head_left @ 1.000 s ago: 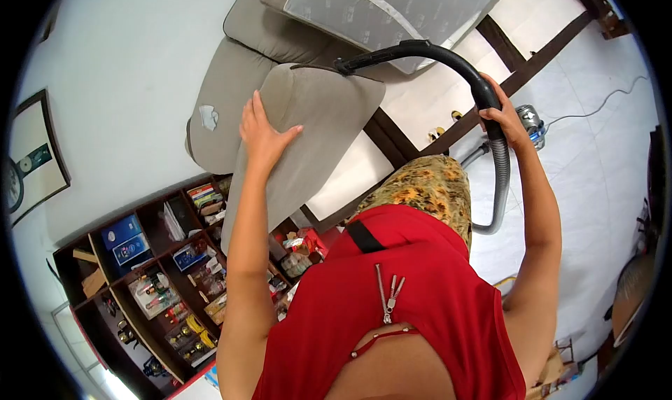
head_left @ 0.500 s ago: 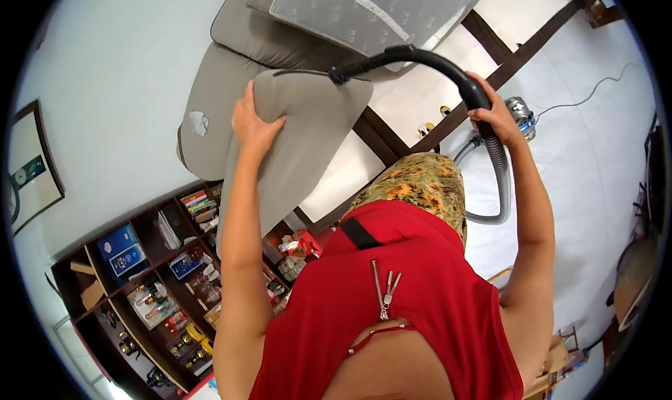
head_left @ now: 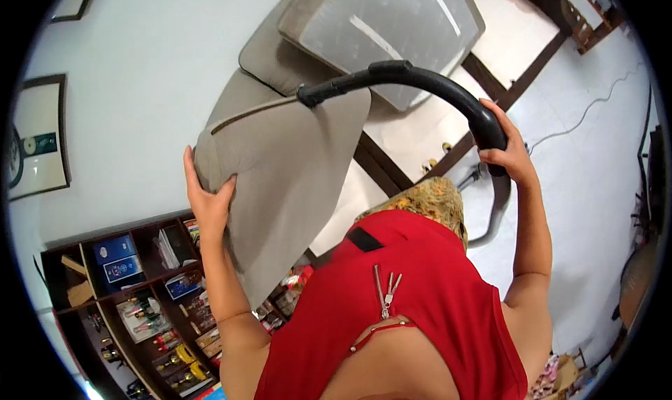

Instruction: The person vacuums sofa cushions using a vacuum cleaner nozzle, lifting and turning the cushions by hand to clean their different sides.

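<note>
My left hand (head_left: 208,202) grips the left end of a grey-beige sofa cushion (head_left: 287,169), thumb on its near face and fingers around the edge. The cushion is held up on its side. My right hand (head_left: 509,148) is wrapped round the black curved handle of a vacuum cleaner hose (head_left: 427,81). The tip of that tube (head_left: 306,96) touches the cushion's upper edge, along a dark seam. From the handle, the grey flexible hose (head_left: 498,214) loops down beside my leg.
Behind stand more grey cushions, one with a pale underside (head_left: 392,29). A dark wooden frame with light panels (head_left: 381,165) lies beneath. At lower left is a shelf unit (head_left: 140,281) full of small goods. A cable (head_left: 588,120) runs over the white floor.
My left hand and the cushion have shifted left and down, the cushion turning more face-on. The tube tip has moved left along its edge. My right hand is slightly lower and further right.
</note>
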Demonstrator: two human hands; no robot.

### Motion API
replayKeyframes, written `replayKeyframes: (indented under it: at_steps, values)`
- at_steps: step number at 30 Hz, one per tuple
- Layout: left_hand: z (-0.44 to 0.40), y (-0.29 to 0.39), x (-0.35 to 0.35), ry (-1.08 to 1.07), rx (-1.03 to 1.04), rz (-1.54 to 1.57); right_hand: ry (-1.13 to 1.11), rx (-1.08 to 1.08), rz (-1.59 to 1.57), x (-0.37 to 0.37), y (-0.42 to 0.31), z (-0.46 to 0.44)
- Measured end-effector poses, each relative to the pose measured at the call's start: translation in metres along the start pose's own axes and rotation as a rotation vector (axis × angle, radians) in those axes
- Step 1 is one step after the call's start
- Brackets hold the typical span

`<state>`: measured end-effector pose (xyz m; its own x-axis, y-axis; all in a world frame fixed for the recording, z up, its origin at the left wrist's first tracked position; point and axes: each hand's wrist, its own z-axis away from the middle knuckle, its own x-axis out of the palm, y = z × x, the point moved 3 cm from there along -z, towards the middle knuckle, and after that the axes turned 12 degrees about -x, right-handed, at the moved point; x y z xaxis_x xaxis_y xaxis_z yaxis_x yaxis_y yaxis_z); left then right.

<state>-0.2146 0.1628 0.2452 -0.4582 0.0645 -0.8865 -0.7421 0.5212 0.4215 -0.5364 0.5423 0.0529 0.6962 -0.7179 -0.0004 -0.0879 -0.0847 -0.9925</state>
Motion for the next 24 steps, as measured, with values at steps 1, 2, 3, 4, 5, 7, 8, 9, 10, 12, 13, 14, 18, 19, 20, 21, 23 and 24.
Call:
replayKeyframes:
  at_steps: [1, 2, 3, 4, 5, 7, 8, 9, 10, 12, 13, 14, 18, 19, 20, 21, 23, 24]
  values:
    - [0.005, 0.001, -0.015, 0.011, -0.047, 0.066, -0.008, 0.021, -0.033, 0.002, -0.019, -0.002]
    - [0.013, 0.007, -0.035, 0.017, -0.1, 0.134, -0.017, 0.04, -0.02, 0.003, -0.038, -0.005]
    - [0.023, 0.004, -0.048, 0.022, -0.152, 0.204, -0.025, 0.059, -0.005, 0.005, -0.052, -0.005]
    - [0.027, -0.014, -0.064, 0.068, -0.025, 0.208, -0.023, 0.042, -0.02, 0.006, -0.06, -0.005]
    - [0.036, -0.024, -0.08, 0.099, -0.023, 0.216, -0.029, 0.029, -0.039, 0.008, -0.068, -0.006]
    - [0.048, -0.04, -0.107, 0.127, -0.06, 0.359, -0.018, -0.007, -0.093, 0.019, -0.09, -0.009]
    - [0.054, -0.04, -0.118, 0.147, -0.103, 0.374, -0.007, -0.043, -0.097, 0.022, -0.097, -0.009]
    - [0.056, -0.046, -0.128, 0.19, -0.062, 0.391, 0.003, -0.082, -0.1, 0.024, -0.103, -0.009]
    - [0.056, -0.047, -0.135, 0.234, -0.056, 0.407, 0.032, -0.155, -0.075, 0.023, -0.106, -0.011]
    - [0.051, -0.045, -0.147, 0.312, -0.023, 0.441, 0.025, -0.203, -0.126, 0.023, -0.129, -0.014]
    - [0.047, -0.051, -0.156, 0.351, -0.029, 0.457, 0.013, -0.238, -0.133, 0.028, -0.141, -0.017]
    - [0.041, -0.054, -0.159, 0.356, 0.007, 0.477, 0.032, -0.3, -0.149, 0.032, -0.152, -0.022]
    - [0.014, -0.106, -0.154, 0.351, 0.133, 0.482, 0.023, -0.317, -0.1, 0.042, -0.166, -0.022]
    - [0.005, -0.125, -0.142, 0.305, 0.116, 0.474, 0.025, -0.311, -0.091, 0.049, -0.164, -0.022]
    - [-0.006, -0.148, -0.13, 0.264, 0.103, 0.468, 0.004, -0.318, -0.063, 0.059, -0.166, -0.021]
    - [-0.013, -0.171, -0.109, 0.216, 0.089, 0.459, -0.038, -0.266, 0.002, 0.061, -0.161, -0.02]
    - [-0.024, -0.225, -0.051, 0.027, 0.076, 0.2, -0.073, -0.315, 0.291, 0.071, -0.154, -0.018]
    - [-0.023, -0.235, -0.036, 0.017, -0.024, 0.314, -0.121, -0.299, 0.325, 0.08, -0.152, -0.017]
